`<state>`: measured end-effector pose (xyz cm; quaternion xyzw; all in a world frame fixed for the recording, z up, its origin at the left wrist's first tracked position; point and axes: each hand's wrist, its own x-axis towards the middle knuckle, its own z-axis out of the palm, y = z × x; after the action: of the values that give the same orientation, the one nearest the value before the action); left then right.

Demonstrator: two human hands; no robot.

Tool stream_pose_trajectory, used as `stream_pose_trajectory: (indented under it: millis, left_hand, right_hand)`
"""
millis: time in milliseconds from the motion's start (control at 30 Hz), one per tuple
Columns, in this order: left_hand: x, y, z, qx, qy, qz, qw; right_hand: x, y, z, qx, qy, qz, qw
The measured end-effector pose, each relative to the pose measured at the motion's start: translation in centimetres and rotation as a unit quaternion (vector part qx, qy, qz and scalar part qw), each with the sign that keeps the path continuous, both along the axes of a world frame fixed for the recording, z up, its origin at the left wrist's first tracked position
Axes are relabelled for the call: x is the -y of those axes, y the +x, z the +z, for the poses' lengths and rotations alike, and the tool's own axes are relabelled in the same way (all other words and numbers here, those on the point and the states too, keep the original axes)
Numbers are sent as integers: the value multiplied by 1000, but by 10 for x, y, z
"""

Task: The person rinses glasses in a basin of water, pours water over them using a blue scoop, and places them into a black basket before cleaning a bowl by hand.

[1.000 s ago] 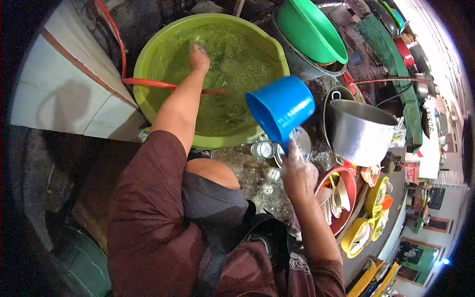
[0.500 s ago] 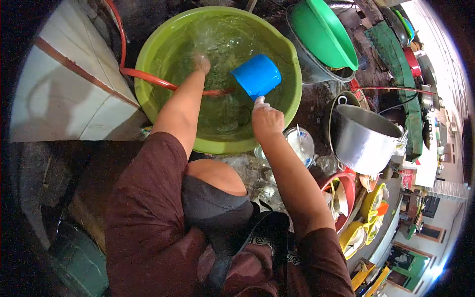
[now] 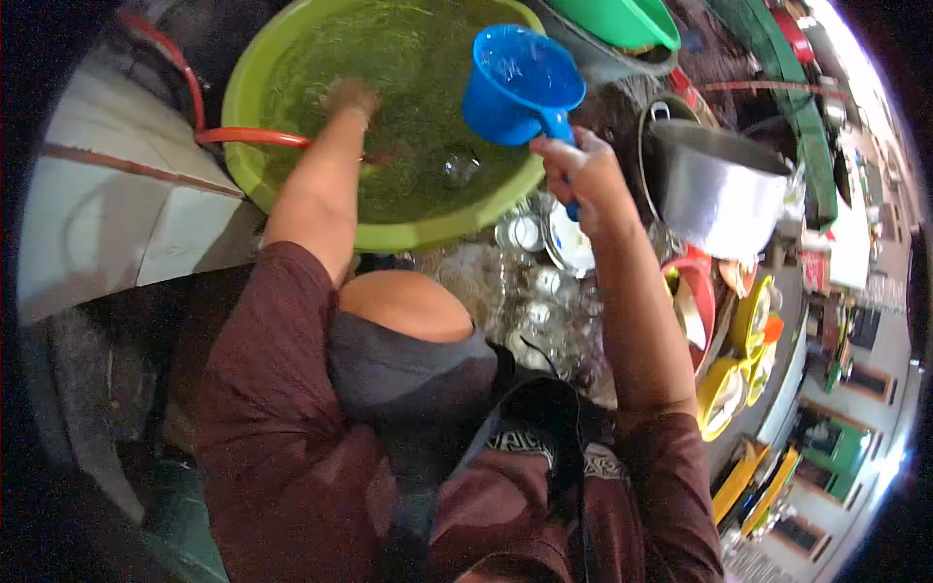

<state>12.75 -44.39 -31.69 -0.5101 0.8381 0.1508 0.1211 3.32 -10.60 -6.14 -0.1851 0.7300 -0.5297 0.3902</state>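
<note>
A blue water dipper [image 3: 486, 105] is upright above the right rim of a big green basin [image 3: 423, 234], and water with bubbles shows inside it. The fingers of my right hand [image 3: 591, 183] are wrapped round the dipper's handle. Over on the left side of the basin, my left hand [image 3: 350, 99] is at the water, smeared by motion, so its fingers cannot be made out. A red hose [image 3: 258, 137] crosses the basin's left rim and passes behind my left forearm into the water.
Below the basin on the wet floor lie several clear glasses [image 3: 537, 316] and a white plate [image 3: 570, 243]. To the right stand a large metal pot [image 3: 724, 194], a red basin [image 3: 702, 291] and yellow baskets [image 3: 724, 389] of dishes. A tiled wall [image 3: 97, 209] borders the left side.
My right hand has raised the blue dipper out of the basin and turned it upright, moving it to the right. My left hand stays at the water. The whole view has shifted.
</note>
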Motion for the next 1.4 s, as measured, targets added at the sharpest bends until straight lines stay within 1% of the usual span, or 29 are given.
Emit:
stream_pose_trajectory:
  millis: [67, 100, 133, 167, 200, 267, 300, 367, 433, 567, 633, 700, 767, 800, 833, 867, 900, 967, 1033, 1067, 1100, 1133, 1167, 1233, 1267, 1300, 1333, 1367, 1400]
  left_hand:
    - [-25, -5, 16, -48, -130, 20, 990]
    - [-55, 0, 63, -100, -148, 48, 983]
    - [-27, -14, 33, -95, -134, -7, 986]
    - [0, -30, 6, -89, -120, -62, 987]
    - [-6, -40, 11, -85, -118, -86, 986]
    - [-15, -58, 54, -232, -38, -176, 956]
    - [-25, -66, 86, -226, -36, -193, 954]
    - [-66, -81, 158, -233, 95, -401, 881]
    - [-116, -98, 196, -263, 133, -474, 830]
    - [-249, -95, 252, -98, 187, -658, 723]
    - [-298, -97, 235, 38, 216, -722, 656]
    - [-340, -106, 179, 212, 260, -711, 618]
    - [-381, -103, 111, 248, 280, -718, 586]
    - [-399, -91, 93, 188, 253, -746, 586]
    - [-417, -72, 78, 129, 223, -773, 580]
    - [-435, -60, 40, 103, 223, -743, 623]
    - [-450, -50, 13, 76, 223, -711, 663]
    - [-464, -24, 36, 10, 256, -630, 733]
    - [-470, -7, 1, 15, 278, -484, 830]
    - [-471, -6, -41, -38, 279, -509, 813]
    - [-469, 1, -38, -36, 281, -509, 813]
    - [-469, 6, -28, -109, 237, -479, 838]
    - [-467, 9, -17, -183, 190, -445, 856]
    - [-460, 11, -22, -187, 169, -455, 854]
    - [-457, 12, -24, -227, 162, -424, 862]
    - [-458, 12, -24, -266, 154, -391, 867]
    - [-459, 11, -25, -274, 184, -332, 884]
    - [-460, 9, -25, -274, 186, -332, 884]
    - [-461, 7, -24, -340, 158, -302, 876]
  right_hand:
    - [-31, 10, 27, -11, 8, -16, 1000]
    - [-49, 15, 40, -8, 4, -25, 1000]
    - [-69, 22, 54, 6, -7, -31, 999]
    - [-89, 25, 67, -44, 33, -24, 998]
    - [-109, 31, 76, -48, 50, -45, 997]
    - [-151, 42, 96, -55, 96, -65, 992]
    - [-168, 48, 107, -60, 124, -63, 989]
    - [-193, 66, 120, -63, 136, -93, 984]
    - [-227, 74, 124, -70, 145, -110, 981]
    - [-289, 92, 124, -70, 202, -123, 969]
    - [-314, 99, 115, -86, 229, -122, 962]
    - [-336, 104, 106, -68, 234, -119, 963]
    - [-351, 106, 97, -55, 278, -103, 953]
    - [-364, 105, 84, -117, 305, -74, 942]
    - [-370, 105, 78, -128, 323, -58, 936]
    - [-376, 106, 72, -140, 341, -42, 929]
    - [-380, 105, 68, -110, 303, -39, 946]
    - [-380, 108, 65, -134, 344, -25, 929]
    - [-384, 107, 55, -160, 384, -2, 909]
    - [-392, 107, 39, -160, 374, -2, 913]
    - [-396, 107, 30, -160, 364, -1, 917]
    - [-382, 107, 41, -47, 392, -45, 918]
    - [-377, 106, 44, -46, 393, -47, 917]
    - [-373, 106, 45, -13, 417, -63, 907]
    - [-374, 105, 42, -12, 418, -64, 906]
    - [-377, 104, 37, -65, 405, -52, 911]
    - [-379, 103, 32, -117, 390, -39, 912]
    - [-380, 101, 29, -116, 392, -39, 912]
    - [-380, 99, 26, -140, 390, -32, 910]
